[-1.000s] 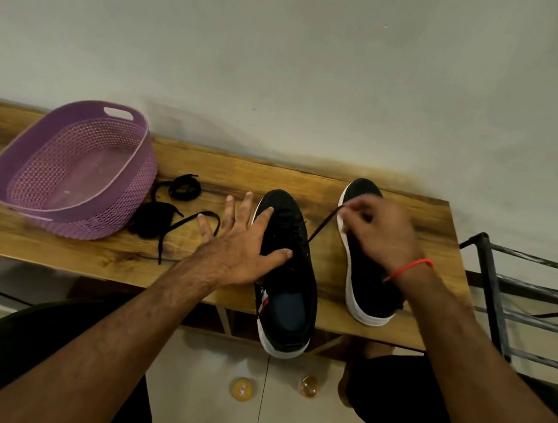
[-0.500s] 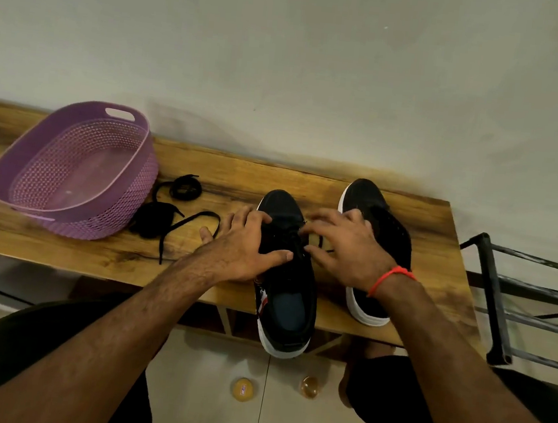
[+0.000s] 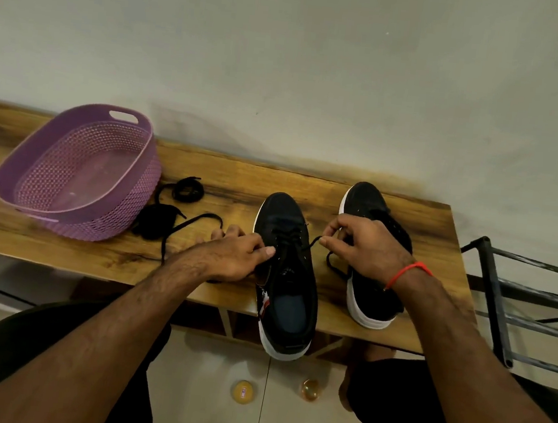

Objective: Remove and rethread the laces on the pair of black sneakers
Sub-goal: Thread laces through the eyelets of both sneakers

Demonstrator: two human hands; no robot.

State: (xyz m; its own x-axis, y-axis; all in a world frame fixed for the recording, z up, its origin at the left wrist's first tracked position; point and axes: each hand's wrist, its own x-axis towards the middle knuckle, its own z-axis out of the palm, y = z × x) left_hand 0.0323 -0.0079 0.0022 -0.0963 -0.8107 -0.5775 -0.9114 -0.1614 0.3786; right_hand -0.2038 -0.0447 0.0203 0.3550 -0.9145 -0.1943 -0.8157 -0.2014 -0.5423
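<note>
Wood-grain tabletop: right hand pinches the thin black lace; left hand, fingers curled, grips the near-edge canvas sneaker.

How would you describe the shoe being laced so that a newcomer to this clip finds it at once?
On the wooden table stand two black sneakers, to the right of the purple basket. The one meant is the left sneaker, nearer the basket, its heel overhanging the table's front edge. Unlike its neighbour, both hands work on it: the right hand pinches its lace.

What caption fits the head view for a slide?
Left hand steadies the near sneaker while right hand pinches its lace on the table.
</note>
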